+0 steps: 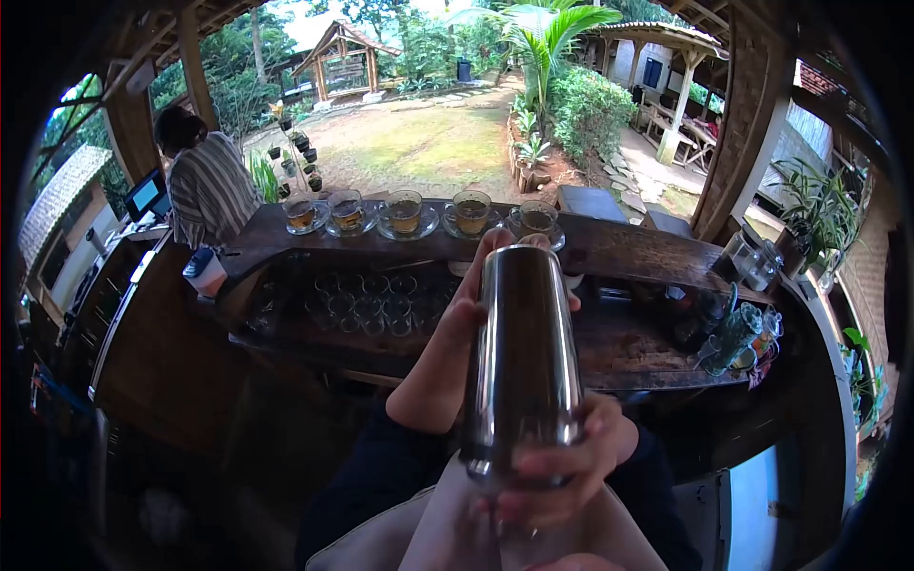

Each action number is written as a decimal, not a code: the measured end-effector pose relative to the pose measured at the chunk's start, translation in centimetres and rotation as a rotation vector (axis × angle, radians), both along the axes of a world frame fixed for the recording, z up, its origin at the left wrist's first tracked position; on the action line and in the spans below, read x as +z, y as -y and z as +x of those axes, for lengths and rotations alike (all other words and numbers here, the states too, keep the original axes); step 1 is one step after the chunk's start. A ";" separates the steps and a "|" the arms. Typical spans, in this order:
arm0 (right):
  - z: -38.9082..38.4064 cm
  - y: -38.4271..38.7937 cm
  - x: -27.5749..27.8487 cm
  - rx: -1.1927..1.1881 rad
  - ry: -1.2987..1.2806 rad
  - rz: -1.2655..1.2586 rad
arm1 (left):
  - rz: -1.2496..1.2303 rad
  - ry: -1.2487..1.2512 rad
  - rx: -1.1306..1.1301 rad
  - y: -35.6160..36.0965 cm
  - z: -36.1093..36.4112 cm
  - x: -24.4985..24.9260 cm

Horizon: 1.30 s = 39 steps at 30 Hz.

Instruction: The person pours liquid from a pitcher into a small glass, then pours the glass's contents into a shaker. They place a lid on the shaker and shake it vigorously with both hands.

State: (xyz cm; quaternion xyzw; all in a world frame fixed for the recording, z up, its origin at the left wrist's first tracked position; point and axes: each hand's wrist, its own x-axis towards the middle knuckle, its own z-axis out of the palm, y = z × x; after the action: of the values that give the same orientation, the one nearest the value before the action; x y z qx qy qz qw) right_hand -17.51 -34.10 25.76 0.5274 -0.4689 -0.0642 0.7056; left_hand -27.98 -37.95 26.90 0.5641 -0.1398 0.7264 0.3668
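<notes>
Open-sided shelter, yard beyond, long dark-wood table (633, 249) across the front. 5 glass cups (405, 217) of amber liquid on saucers line its far side; stacked glasses (371, 306) sit on the shelf underneath. Co-worker (217, 181) off to our left, facing away.

We've got the metal cocktail shaker (522, 347) in both hands, in the air between our body and the table. Left hand (466, 309) has the far end, fingers wrapped around the wall, tips showing on the right side. Right hand (579, 462) is at the near end, fingers curled around and gripping. That end is blurred, so we read the step as shaking. Can't make out the seam or which end is the lid.

To do it well: 1 hand per end, both pressing inward so the parts can't separate. Smooth metal probably gets slick if it sweats, so we want full finger wrap, not fingertips. Stroke along the shaker's long axis, wrists loose, even rhythm. Main risk is the far end: in view it overlaps the right-hand cup, so we should keep strokes short of the table edge and aim any leak away from the cups.
</notes>
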 end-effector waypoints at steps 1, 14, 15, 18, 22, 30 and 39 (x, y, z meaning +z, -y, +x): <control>1.0 0.0 1.6 -0.124 0.291 -0.174 | -0.344 0.029 -0.020 0.5 -1.8 -1.3; -1.4 1.8 2.9 -0.030 0.431 -0.108 | -0.037 0.185 0.167 3.7 -2.3 1.0; -1.8 1.3 3.0 -0.008 0.501 -0.170 | -0.045 0.191 0.178 3.9 -3.1 0.4; -5.7 -1.2 2.0 0.002 0.798 -0.424 | -0.745 0.466 -0.054 3.4 -6.6 -3.4; -7.8 -3.5 0.1 0.014 1.202 -0.927 | -0.949 0.921 0.152 1.0 -6.0 -6.4; 2.1 -3.9 4.1 -0.166 0.654 -0.248 | -0.524 0.230 0.002 0.5 -2.1 -1.1; 7.6 -8.8 7.3 -0.280 0.750 -0.448 | -0.735 0.252 -0.137 -7.3 3.3 2.5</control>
State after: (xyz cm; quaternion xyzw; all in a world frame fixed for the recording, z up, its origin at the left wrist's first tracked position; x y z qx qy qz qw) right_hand -9.90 -25.28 33.09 0.2804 -0.7609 0.1395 0.5684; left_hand -24.70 -30.66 29.45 0.2912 0.0485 0.7654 0.5718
